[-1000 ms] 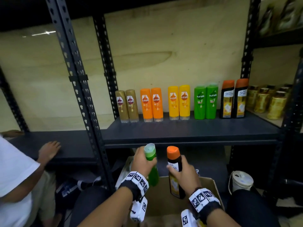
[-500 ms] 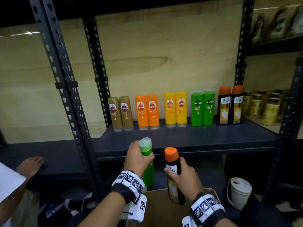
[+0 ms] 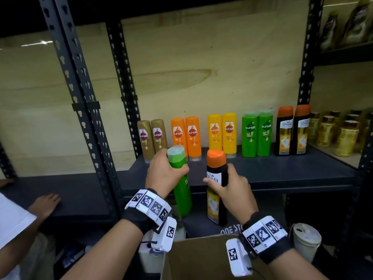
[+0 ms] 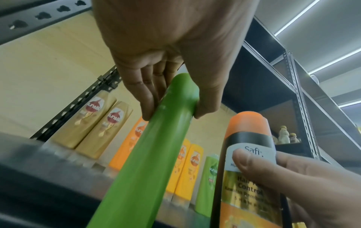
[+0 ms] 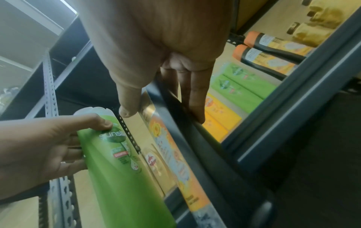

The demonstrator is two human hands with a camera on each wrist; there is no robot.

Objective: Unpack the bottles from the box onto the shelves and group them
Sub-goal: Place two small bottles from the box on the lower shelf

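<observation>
Ten bottles (image 3: pixel 222 134) grouped in pairs on the shelf (image 3: pixel 282 170); left hand (image 3: pixel 163 174) grasps a green bottle (image 3: pixel 181 190), right hand (image 3: pixel 232 190) a black bottle (image 3: pixel 216 199) — both unshelved, above the box (image 3: pixel 201 257).

You hold a green bottle (image 3: pixel 180 182) and a black, orange-capped bottle (image 3: pixel 216 186) upright above the box (image 3: pixel 201 257), before the shelf (image 3: pixel 282 170).

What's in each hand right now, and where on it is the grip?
Left hand holds a green bottle just under its cap. Right hand holds a black orange-capped bottle around its upper label.
</observation>
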